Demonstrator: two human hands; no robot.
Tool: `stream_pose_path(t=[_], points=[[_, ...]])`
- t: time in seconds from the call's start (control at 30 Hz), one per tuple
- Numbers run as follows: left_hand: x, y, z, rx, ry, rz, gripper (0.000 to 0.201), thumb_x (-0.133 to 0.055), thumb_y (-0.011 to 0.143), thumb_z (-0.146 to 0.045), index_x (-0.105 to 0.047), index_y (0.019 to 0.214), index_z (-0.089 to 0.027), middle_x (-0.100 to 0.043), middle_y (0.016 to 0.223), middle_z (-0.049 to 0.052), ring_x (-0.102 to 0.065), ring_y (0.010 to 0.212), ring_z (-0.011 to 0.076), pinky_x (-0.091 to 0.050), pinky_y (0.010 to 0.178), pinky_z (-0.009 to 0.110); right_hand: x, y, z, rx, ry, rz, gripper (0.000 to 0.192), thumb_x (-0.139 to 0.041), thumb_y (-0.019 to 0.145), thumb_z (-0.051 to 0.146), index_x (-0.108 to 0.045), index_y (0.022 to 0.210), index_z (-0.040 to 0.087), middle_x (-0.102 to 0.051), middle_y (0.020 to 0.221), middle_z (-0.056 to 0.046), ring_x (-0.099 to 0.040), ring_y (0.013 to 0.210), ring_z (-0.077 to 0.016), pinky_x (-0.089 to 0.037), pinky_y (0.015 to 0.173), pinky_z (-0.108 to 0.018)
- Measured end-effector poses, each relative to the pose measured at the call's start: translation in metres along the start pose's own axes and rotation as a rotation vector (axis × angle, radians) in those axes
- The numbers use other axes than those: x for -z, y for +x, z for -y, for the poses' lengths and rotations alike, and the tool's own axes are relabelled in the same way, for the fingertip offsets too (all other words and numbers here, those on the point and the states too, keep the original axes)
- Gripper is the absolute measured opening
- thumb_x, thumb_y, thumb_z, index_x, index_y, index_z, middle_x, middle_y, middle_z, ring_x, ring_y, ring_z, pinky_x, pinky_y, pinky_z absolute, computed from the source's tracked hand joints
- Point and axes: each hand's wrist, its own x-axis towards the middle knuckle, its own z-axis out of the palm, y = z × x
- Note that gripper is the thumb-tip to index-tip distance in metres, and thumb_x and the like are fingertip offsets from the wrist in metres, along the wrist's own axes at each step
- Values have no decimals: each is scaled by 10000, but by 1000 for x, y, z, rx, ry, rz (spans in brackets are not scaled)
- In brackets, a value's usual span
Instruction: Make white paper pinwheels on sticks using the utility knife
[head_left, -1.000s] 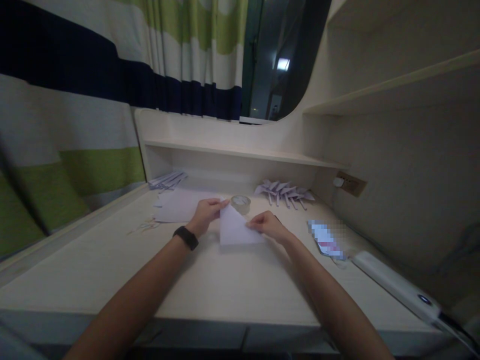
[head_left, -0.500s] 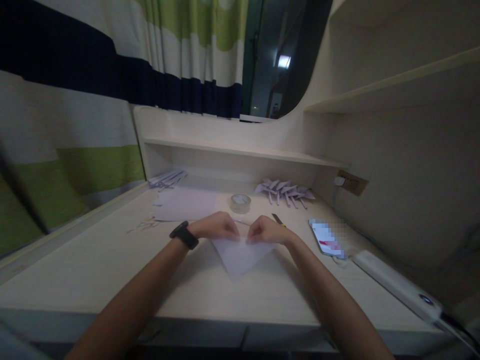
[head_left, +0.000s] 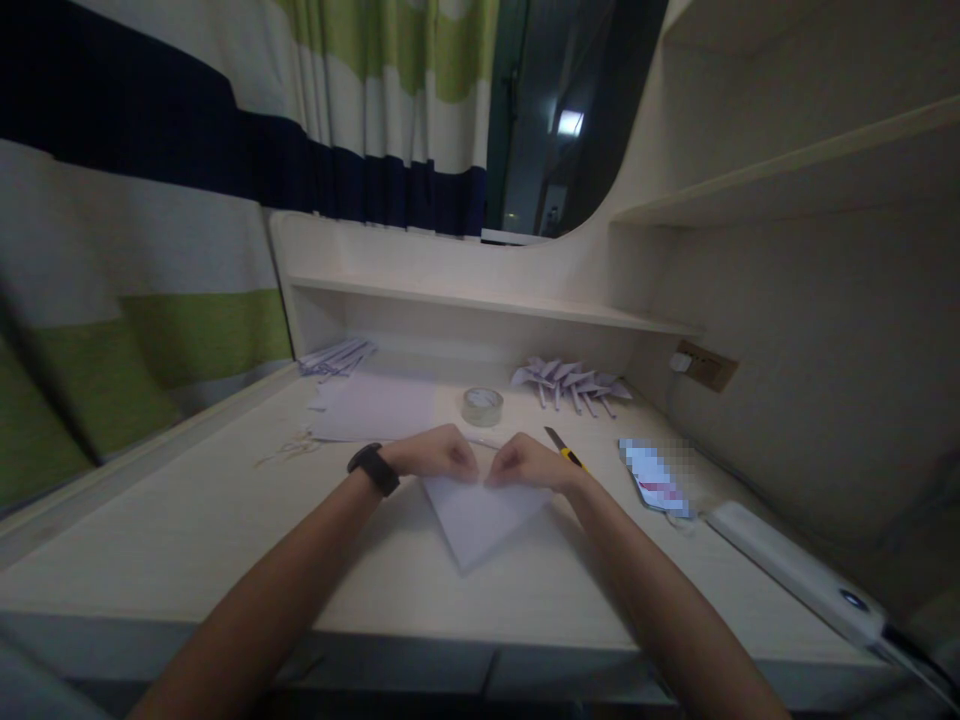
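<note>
Head view, pale desk [head_left: 187, 540], striped curtain [head_left: 150, 250], seemingly dim

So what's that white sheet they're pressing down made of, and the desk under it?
The sheet looks like thin matte paper: it lies flat in a sharp-edged triangle, both hands pressing its top edge. The desk seems to be pale wood-grain laminate, with faint streaks and a smooth, dull surface; solid wood can't be ruled out.
</note>
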Motion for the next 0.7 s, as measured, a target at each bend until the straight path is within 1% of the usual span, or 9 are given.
stream_pose_path(t=[0.13, 0.23, 0.4, 0.53, 0.6, 0.7], points=[[9, -5, 6, 34, 27, -8, 232, -673, 719, -349, -748, 750, -132, -705, 690, 50, -563, 574, 135, -397, 556, 216, 6, 0, -6, 5, 28, 46, 257, -758, 588, 349, -698, 632, 103, -553, 493, 18, -415, 445, -67, -315, 440, -195], [11, -8, 8, 55, 36, -13, 223, -679, 708, -348, -755, 753, -143, -712, 690, 57, -568, 566, 138, -396, 549, 217, 7, 0, -10, 0, 28, 83, 269, -767, 578, 359, -691, 624, 105, -541, 484, 24, -409, 439, -66, -314, 436, -198], [2, -3, -2, 18, 121, 29, 244, -639, 752, -369, -758, 740, -157, -708, 670, 36, -555, 548, 125, -364, 521, 200, 0, 2, -9, 8, -2, 83, 239, -752, 605, 337, -698, 633, 106, -535, 472, 29, -417, 437, -64, -312, 438, -193], [-3, 0, -5, -6, 170, -6, 246, -631, 752, -346, -747, 672, -144, -688, 612, 24, -524, 511, 111, -349, 507, 196, -1, 1, -6, 9, 29, 88, 210, -723, 643, 313, -694, 625, 106, -516, 447, 39, -399, 414, -53, -284, 406, -178], [-1, 0, -3, 15, 165, -30, 223, -640, 737, -328, -753, 706, -138, -698, 636, 33, -538, 529, 118, -359, 513, 196, 1, 0, -6, -8, 66, 113, 213, -713, 657, 315, -690, 626, 106, -552, 468, 26, -443, 418, -61, -324, 408, -175], [3, -3, 1, 57, 129, -49, 218, -652, 721, -321, -759, 753, -134, -711, 674, 47, -555, 550, 129, -375, 513, 196, 3, 0, -10, -52, 132, 178, 236, -722, 651, 334, -671, 611, 107, -629, 537, -15, -565, 479, -105, -452, 475, -203]])
